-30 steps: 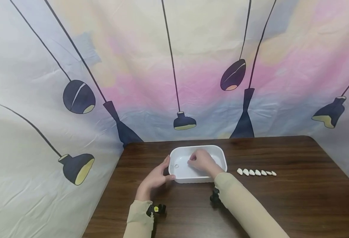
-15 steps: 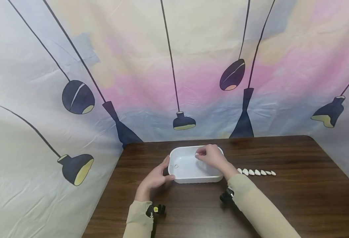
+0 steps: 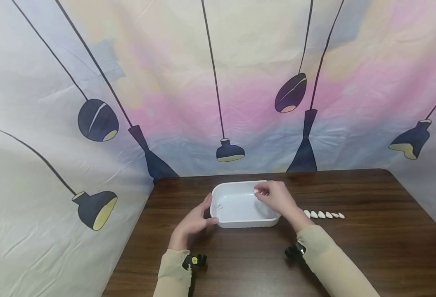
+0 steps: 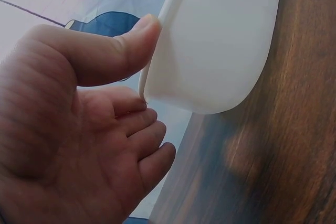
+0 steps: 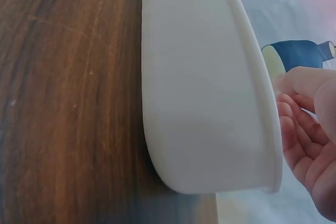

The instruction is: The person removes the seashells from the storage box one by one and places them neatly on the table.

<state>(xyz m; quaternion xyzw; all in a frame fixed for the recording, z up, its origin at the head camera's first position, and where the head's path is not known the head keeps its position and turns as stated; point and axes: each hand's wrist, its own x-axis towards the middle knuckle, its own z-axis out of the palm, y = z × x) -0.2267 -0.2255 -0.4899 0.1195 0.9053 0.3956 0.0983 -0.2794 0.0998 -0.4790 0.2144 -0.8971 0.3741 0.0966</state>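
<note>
A white rectangular tub with rounded corners stands on the table; glints inside look like shallow water. My left hand holds its left end, thumb at the front corner and fingers along the left side. In the left wrist view the thumb touches the rim. My right hand is over the tub's right end, thumb and index finger pinching a small white shell-like piece. A small pale outlined piece lies in the tub's left part. Several white shell-like pieces lie in a row right of the tub, partly behind the right wrist.
The dark wooden table reaches back to a hanging cloth printed with lamps. A small black camera is strapped to the left wrist, and another black camera to the right.
My right hand has risen from the tub's middle and moved right towards its right end, the small white shell-like piece in its fingertips. The left hand and tub have stayed in place.
</note>
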